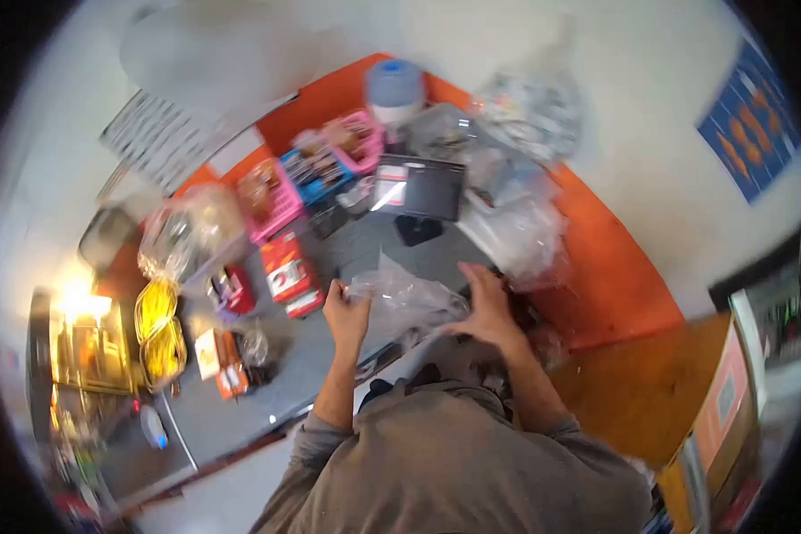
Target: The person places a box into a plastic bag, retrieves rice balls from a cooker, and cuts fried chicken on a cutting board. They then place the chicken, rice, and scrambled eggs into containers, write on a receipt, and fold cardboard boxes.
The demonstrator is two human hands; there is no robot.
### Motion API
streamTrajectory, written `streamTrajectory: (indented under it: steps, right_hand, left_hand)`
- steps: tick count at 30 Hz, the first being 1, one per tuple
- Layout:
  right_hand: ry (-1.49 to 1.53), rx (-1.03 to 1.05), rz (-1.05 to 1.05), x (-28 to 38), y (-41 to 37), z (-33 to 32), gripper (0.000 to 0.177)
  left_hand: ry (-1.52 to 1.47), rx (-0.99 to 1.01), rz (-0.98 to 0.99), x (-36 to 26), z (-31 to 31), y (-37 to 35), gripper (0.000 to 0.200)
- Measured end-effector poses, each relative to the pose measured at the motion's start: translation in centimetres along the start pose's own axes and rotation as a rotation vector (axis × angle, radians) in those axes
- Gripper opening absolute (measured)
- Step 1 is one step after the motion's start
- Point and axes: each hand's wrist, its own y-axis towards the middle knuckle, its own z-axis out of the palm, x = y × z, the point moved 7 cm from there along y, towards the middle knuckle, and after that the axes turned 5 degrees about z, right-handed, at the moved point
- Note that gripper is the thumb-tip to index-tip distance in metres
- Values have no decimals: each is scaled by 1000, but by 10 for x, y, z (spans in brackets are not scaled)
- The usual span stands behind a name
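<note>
On the dark grey countertop (285,356), I use the black flat screen on its stand (436,191) as my landmark, and directly in front of it, on the near side, I see both bare hands working at a clear, crinkled plastic bag (400,294). My view shows the left hand (347,311) clenched, its thumb and fingers gripping the bag's left end. The right hand (491,307) is spread, thumb well away from the fingers, at the bag's other end; I cannot tell from here whether it touches the film. Left of the screen and nearer me stands a red cardboard box with a white panel (289,271). Farther left of the screen I find a pink plastic basket (280,209), and between the two a blue plastic basket (316,182). Behind the screen rises a white container with a blue top (394,89), and just right of the screen lies a heap of clear plastic bags (525,227)
</note>
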Motion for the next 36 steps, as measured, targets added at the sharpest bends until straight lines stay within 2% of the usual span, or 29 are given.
streamTrajectory:
  steps: [1,2,3,4,5,6,7,9,10,12,13,15,16,18,19,21,22,24,25,26,27,28,29,30,31,32,34,35,36]
  right_hand:
    - [-15,-52,71,-3,-8,-4,90]
    - [26,-133,11,37,-10,-1,92]
    - [92,-281,26,37,-5,39,84]
    - [177,-367,118,75,17,86,71]
    - [223,-517,186,64,22,95,59]
    - [159,-629,270,34,18,91,62]
    - [125,-649,393,7,-6,81,62]
    - [-61,-139,547,-23,-27,90,65]
    - [-38,-161,622,-28,-48,79,65]
    - [-84,383,678,-31,-83,95,63]
    - [-82,381,694,-32,-80,104,63]
    - [522,-204,516,-4,-62,101,68]
    - [518,-221,533,4,-54,106,68]
    - [735,-95,753,8,-45,131,64]
    - [735,-108,758,3,-49,131,64]
    - [512,-407,910,-26,-79,111,54]
    - [503,-416,908,-30,-89,114,54]
    - [197,-902,820,-30,-128,97,36]
    - [187,-907,808,-30,-142,110,36]
    - [239,-532,915,-35,-145,150,35]
    - [282,-151,999,-35,-143,175,34]
    - [263,-153,986,-44,-132,172,34]
    - [87,-366,970,-52,-115,135,34]
    - [-74,-568,936,-49,-99,98,33]
    - [-28,-558,998,-40,-88,27,30]
    - [60,-1102,749,-6,-98,-54,19]
    - [-123,-1486,370,60,-123,-133,11]
    - [-112,-1485,350,58,-121,-127,11]
    - [-111,-1329,301,48,-106,-108,12]
  left_hand:
    - [97,77,70,-28,-4,2,35]
    - [159,169,148,-42,-3,3,32]
    - [357,283,318,-68,0,22,30]
    - [558,318,488,-81,-33,48,27]
    - [638,343,607,-89,-27,48,24]
    - [613,366,660,-87,-20,48,21]
    - [600,395,681,-79,-20,47,19]
    - [667,456,699,-55,-20,59,21]
    - [665,524,747,-50,-14,59,21]
    - [626,688,738,-42,2,57,26]
    - [619,701,745,-47,18,53,26]
    - [613,930,740,-63,58,21,29]
    - [604,945,758,-71,69,9,29]
    - [481,1036,942,-89,80,-24,20]
    - [476,1041,955,-90,76,-28,20]
    - [598,1003,1105,-90,64,-32,16]
    - [750,996,1071,-59,60,-25,24]
    - [652,1054,997,27,42,3,25]
    - [561,1112,912,75,44,17,27]
    - [553,1097,911,120,55,28,27]
    - [569,1020,732,156,69,50,30]
    - [569,940,552,189,82,76,35]
    - [475,815,808,145,107,87,41]
    - [429,907,857,36,120,84,38]
    - [405,738,987,-51,120,93,36]
    - [577,581,864,-125,99,107,34]
    - [10,126,1078,-101,27,208,31]
    - [18,105,1077,-87,4,200,31]
    - [124,307,905,-68,1,176,29]
